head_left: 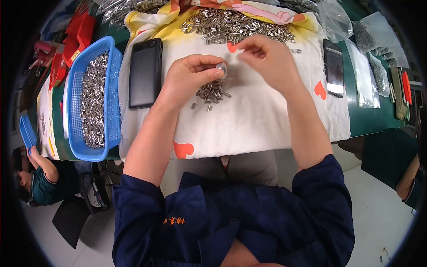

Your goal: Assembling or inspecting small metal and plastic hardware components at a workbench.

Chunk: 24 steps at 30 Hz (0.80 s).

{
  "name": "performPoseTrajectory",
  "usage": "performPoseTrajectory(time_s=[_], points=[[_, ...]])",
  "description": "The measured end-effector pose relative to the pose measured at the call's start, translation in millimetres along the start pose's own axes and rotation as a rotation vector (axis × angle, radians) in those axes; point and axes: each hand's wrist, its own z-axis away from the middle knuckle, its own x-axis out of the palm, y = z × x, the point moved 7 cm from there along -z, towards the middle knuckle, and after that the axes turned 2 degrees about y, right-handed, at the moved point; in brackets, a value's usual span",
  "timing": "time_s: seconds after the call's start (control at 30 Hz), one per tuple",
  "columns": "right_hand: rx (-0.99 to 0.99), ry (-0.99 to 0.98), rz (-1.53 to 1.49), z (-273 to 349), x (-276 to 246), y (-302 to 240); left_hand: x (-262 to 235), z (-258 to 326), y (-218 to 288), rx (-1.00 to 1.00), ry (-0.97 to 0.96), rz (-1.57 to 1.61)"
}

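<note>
Between thumb and fingers, my left hand [191, 75] grips a round silvery ring-shaped metal piece [222, 70], held above the cloth. Just below it lies a small loose pile of short metal pins [212, 92], with a few single ones beside it. To the right, my right hand [269, 58] is raised over the cloth with its fingers curled. Its thumb and fingertips are smeared by motion, so I cannot make out whether anything is between them. A larger heap of similar metal pins [238, 26] spreads across the far part of the cloth.
A white cloth with red hearts [249, 129] covers the table before me. A black phone-like device [146, 73] and a blue basket of metal pins [116, 93] are at left. Another phone [333, 69] and plastic bags [378, 38] lie right. People sit on both sides.
</note>
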Motion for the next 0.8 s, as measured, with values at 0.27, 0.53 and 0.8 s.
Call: performPoseTrajectory(time_s=[0.27, 0.53, 0.8], points=[[-0.199, 0.15, 0.511, -9, -5, 15, 1, -5, -3, 0.017, -0.034, 0.013], [-0.199, 0.135, 0.605, -7, 9, 19, 1, -4, -1, 0.004, -0.003, 0.125], [0.063, -0.132, -0.141, 5, 21, -4, -5, -4, 0, 0.024, 0.026, 0.172]])
